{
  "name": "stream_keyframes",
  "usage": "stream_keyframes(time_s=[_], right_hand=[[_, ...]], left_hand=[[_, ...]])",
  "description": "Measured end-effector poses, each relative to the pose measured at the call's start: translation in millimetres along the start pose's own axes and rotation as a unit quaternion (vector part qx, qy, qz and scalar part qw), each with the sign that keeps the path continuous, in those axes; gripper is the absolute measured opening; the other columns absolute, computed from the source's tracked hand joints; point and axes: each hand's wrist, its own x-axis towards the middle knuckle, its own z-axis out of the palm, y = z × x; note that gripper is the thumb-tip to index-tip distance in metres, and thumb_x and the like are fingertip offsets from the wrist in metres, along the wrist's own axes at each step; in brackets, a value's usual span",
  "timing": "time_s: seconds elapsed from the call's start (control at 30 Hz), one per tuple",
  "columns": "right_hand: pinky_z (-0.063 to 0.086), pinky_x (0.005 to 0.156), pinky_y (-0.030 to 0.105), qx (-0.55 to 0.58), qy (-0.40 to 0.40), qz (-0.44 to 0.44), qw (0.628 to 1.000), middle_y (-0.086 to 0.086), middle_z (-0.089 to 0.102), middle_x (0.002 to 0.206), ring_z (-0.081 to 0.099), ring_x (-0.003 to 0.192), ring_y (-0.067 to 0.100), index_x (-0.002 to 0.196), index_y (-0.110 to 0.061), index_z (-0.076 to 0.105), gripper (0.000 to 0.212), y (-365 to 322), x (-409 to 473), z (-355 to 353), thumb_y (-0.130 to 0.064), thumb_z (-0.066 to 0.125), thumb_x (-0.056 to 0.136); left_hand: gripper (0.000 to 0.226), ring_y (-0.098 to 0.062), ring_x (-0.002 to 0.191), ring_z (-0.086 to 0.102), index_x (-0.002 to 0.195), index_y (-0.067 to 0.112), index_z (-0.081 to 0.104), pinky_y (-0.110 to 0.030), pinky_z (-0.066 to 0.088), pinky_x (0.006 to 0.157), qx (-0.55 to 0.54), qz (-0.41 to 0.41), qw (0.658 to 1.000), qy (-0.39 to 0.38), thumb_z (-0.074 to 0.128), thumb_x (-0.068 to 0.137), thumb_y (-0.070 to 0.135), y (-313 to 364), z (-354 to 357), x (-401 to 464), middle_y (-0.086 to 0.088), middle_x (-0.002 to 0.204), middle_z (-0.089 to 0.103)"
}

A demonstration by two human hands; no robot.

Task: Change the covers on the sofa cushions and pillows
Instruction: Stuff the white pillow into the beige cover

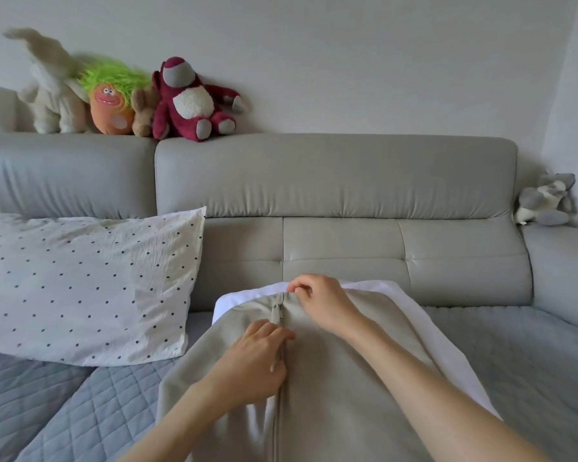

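Grey leather-look sofa (341, 175), backrest and right armrest in view; seat under a blue-grey quilted throw (80, 395).

Beige cushion cover (347, 378), on the seat in the centre foreground, zip side up, running away from the person toward the backrest. White cushion insert (411, 305) shows along its far and right edges, so the cover is already on or very nearly so.

Dotted pillow (80, 288), white with small dark spots, propped against the backrest left of the beige cover, just beside it.

Plush toys, a row on the backrest top at left: cream one (52, 91), orange one with green hair (111, 105), dark red bear (187, 101). Grey plush (544, 201) on the right armrest.

Left hand (251, 361): fingers flat and pressing the fabric beside the zip line, nothing gripped.

Right hand (317, 301): fingertips pinching the cover's far edge at the zip end.

Zip pull (277, 311): lies between the two hands, near the far end; neither hand touches it.

Step judged: closing the zip on the beige cover, almost done. Next move calls for keeping the seam taut, taking the pull and running it the short remainder without catching the white insert.
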Motion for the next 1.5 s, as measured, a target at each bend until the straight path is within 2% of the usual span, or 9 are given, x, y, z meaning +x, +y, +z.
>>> stream_keyframes(time_s=[0.2, 0.43, 0.6, 0.77, 0.87, 1.03, 1.13, 1.23, 1.5], right_hand=[[0.034, 0.082, 0.009, -0.009, 0.031, -0.035, 0.999, -0.002, 0.063, 0.105, 0.057, 0.098, 0.012, 0.101, -0.014, 0.067, 0.018, 53, 0, 55, -0.015, 0.052, 0.089], [0.027, 0.107, 0.027, -0.085, 0.112, -0.112, 0.984, 0.008, 0.063, 0.120, 0.048, 0.118, 0.019, 0.110, -0.008, 0.062, 0.037, 91, -14, 96, -0.018, 0.040, 0.083], [0.023, 0.103, 0.023, -0.081, 0.106, -0.082, 0.988, 0.008, 0.068, 0.109, 0.064, 0.103, 0.025, 0.109, -0.005, 0.064, 0.040, 93, -15, 99, -0.022, 0.037, 0.085], [0.020, 0.104, 0.020, -0.017, 0.128, -0.053, 0.990, 0.007, 0.070, 0.106, 0.052, 0.103, 0.012, 0.107, -0.004, 0.065, 0.044, 92, -19, 96, -0.028, 0.033, 0.089], [0.030, 0.108, 0.036, -0.070, 0.100, -0.071, 0.990, 0.004, 0.067, 0.114, 0.058, 0.109, 0.016, 0.112, -0.009, 0.064, 0.045, 91, -19, 98, -0.030, 0.030, 0.091], [-0.013, 0.111, 0.034, -0.118, -0.024, -0.045, 0.992, -0.008, 0.028, 0.152, 0.016, 0.144, 0.014, 0.144, -0.019, 0.034, 0.079, 83, -17, 91, -0.049, -0.006, 0.082], [-0.014, 0.112, 0.038, -0.160, -0.080, -0.035, 0.983, -0.013, 0.017, 0.155, 0.005, 0.145, 0.012, 0.148, -0.025, 0.024, 0.088, 77, -14, 86, -0.047, -0.013, 0.071], [-0.011, 0.113, 0.045, -0.212, -0.128, -0.022, 0.969, -0.016, 0.011, 0.156, 0.001, 0.145, 0.011, 0.148, -0.030, 0.017, 0.083, 79, -6, 83, -0.046, -0.014, 0.073], [-0.004, 0.114, 0.048, -0.222, -0.158, 0.010, 0.962, -0.011, 0.019, 0.155, 0.009, 0.144, 0.013, 0.146, -0.026, 0.027, 0.050, 73, 6, 75, -0.037, 0.013, 0.099]], left_hand=[[0.043, -0.007, 0.100, 0.055, 0.106, 0.034, 0.059, -0.008, 0.036, 0.068, 0.037, -0.021, 0.994, 0.098, 0.022, 0.087, 0.047, -43, 4, 23, 0.013, 0.097, 0.061], [0.033, -0.019, 0.104, 0.058, 0.120, 0.034, 0.054, -0.028, 0.042, 0.074, 0.197, -0.083, 0.976, 0.025, 0.037, 0.094, 0.045, -45, 22, 66, 0.005, 0.111, 0.063], [0.016, -0.016, 0.058, 0.058, 0.074, 0.033, 0.067, -0.026, 0.028, 0.042, 0.266, 0.040, 0.963, 0.015, 0.079, 0.065, 0.038, -40, 16, 75, 0.004, 0.071, 0.053], [0.031, -0.012, 0.111, 0.044, 0.117, 0.042, 0.058, -0.028, 0.030, 0.069, 0.209, -0.054, 0.975, -0.042, 0.049, 0.089, 0.052, -45, 13, 83, 0.012, 0.114, 0.048], [0.027, -0.012, 0.108, 0.044, 0.111, 0.038, 0.063, -0.029, 0.032, 0.069, 0.207, -0.058, 0.975, -0.058, 0.051, 0.089, 0.050, -45, 14, 86, 0.012, 0.111, 0.050], [0.035, -0.013, 0.061, 0.055, 0.052, 0.020, 0.059, -0.022, 0.025, 0.038, 0.263, 0.033, 0.958, 0.107, 0.046, 0.083, 0.031, -52, 25, 83, 0.007, 0.064, 0.054], [0.041, -0.013, 0.062, 0.055, 0.055, 0.018, 0.058, -0.022, 0.028, 0.032, 0.188, 0.031, 0.970, 0.154, 0.035, 0.085, 0.035, -60, 26, 76, 0.007, 0.072, 0.056], [0.038, -0.013, 0.072, 0.050, 0.062, 0.018, 0.060, -0.032, 0.049, 0.052, 0.105, 0.068, 0.986, 0.109, 0.037, 0.088, 0.034, -47, 24, 59, 0.007, 0.080, 0.057], [0.032, -0.001, 0.080, 0.045, 0.065, 0.024, 0.059, -0.012, 0.037, 0.070, -0.015, 0.116, 0.993, 0.021, 0.046, 0.091, 0.037, -6, -17, -10, 0.019, 0.083, 0.053]])
